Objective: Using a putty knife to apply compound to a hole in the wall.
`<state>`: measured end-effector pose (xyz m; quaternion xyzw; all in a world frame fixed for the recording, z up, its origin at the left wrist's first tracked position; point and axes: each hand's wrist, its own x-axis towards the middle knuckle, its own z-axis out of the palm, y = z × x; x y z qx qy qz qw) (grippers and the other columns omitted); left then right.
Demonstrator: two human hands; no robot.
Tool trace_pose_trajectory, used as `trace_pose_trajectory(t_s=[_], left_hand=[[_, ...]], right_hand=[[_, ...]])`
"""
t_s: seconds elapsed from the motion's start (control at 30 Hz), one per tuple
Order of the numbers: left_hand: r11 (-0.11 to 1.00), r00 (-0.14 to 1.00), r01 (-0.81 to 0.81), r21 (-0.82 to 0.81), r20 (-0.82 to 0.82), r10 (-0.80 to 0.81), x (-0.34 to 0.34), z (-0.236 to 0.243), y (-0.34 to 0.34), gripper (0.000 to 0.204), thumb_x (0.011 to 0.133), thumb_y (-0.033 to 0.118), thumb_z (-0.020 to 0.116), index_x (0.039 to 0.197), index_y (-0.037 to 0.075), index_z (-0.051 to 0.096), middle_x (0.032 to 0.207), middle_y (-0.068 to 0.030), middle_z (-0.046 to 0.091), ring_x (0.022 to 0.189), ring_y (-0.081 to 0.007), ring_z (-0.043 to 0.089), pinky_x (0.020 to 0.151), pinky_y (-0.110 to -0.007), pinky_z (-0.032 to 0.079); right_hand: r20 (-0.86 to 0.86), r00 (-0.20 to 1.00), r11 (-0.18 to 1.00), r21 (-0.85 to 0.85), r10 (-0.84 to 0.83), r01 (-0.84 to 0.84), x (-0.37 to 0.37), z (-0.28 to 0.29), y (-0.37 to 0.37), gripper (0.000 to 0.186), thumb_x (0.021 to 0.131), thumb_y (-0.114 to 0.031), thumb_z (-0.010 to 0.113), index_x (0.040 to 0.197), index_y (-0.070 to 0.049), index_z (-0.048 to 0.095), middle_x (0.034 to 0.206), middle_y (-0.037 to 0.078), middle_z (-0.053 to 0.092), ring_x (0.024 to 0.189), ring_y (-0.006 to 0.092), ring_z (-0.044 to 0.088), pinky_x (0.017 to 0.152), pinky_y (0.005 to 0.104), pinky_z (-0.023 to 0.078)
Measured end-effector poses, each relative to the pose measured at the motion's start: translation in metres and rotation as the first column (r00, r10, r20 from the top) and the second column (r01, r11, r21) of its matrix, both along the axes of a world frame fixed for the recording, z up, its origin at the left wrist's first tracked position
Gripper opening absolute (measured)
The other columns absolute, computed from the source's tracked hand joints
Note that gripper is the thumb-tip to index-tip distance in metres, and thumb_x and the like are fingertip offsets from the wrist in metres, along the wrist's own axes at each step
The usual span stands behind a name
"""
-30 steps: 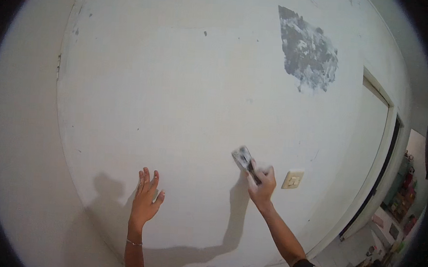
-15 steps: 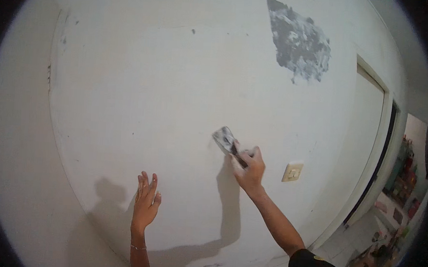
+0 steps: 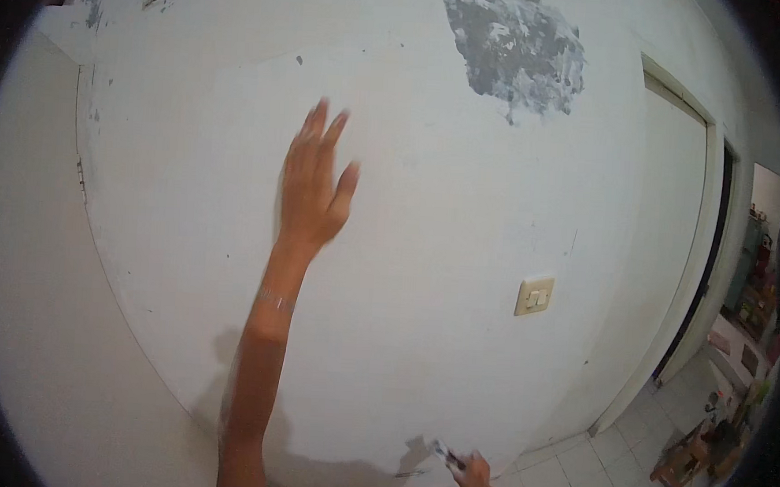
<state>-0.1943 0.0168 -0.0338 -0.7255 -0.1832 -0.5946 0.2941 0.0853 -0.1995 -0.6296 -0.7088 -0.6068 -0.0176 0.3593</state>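
On one white wall (image 3: 186,259), two hands: left (image 3: 315,185) bare, right (image 3: 473,471) gripping one scraper (image 3: 446,454)

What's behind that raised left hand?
Behind the left hand is plain white wall, bare around it. Whatever patch lies directly under the palm and fingers is covered.

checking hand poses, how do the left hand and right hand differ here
The left hand is raised high against the white wall, fingers spread and empty; the right hand is low near the wall's base, closed around a scraper. The left hand looks large and near, the right small. Both are bare.
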Motion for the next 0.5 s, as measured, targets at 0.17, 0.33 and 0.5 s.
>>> trace_pose_trajectory(t_s=[0.17, 0.33, 0.5], left_hand=[[0.971, 0.966, -0.238, 0.026, -0.094, 0.24, 0.07, -0.005, 0.029, 0.074, 0.099, 0.03, 0.062, 0.164, 0.018, 0.029, 0.172, -0.0106, 0.022, 0.159, -0.0332, 0.015, 0.128, -0.054, 0.016], [0.915, 0.597, -0.032, -0.403, -0.742, -0.306, 0.097, -0.2, 0.006, 0.079, 0.096, 0.029, 0.065, 0.165, 0.02, 0.027, 0.173, -0.0091, 0.019, 0.16, -0.0295, 0.015, 0.129, -0.051, 0.015], [0.948, 0.251, 0.083, -0.308, -0.914, -0.319, 0.073, -0.266, -0.017, 0.055, 0.105, 0.038, 0.054, 0.157, 0.021, 0.044, 0.169, -0.0086, 0.03, 0.157, -0.0283, 0.023, 0.129, -0.05, 0.019]], right_hand=[[-0.059, 0.991, 0.99, -0.08, -0.121, 0.116, 0.065, -0.187, -0.164, 0.032, 0.085, -0.036, 0.081, 0.102, -0.01, 0.078, 0.079, 0.016, 0.07, 0.07, 0.027, 0.063, 0.065, 0.0452, 0.049], [-0.154, 0.841, 0.7, -0.642, -0.518, 0.314, 0.122, -0.267, -0.356, 0.027, 0.085, -0.035, 0.077, 0.089, -0.008, 0.079, 0.063, 0.019, 0.059, 0.055, 0.0296, 0.054, 0.056, 0.0503, 0.039], [-0.116, 0.754, 0.562, -0.74, -0.646, 0.368, 0.145, -0.255, -0.435, 0.028, 0.084, -0.037, 0.077, 0.092, -0.01, 0.08, 0.065, 0.018, 0.062, 0.058, 0.0296, 0.056, 0.058, 0.0504, 0.041]])
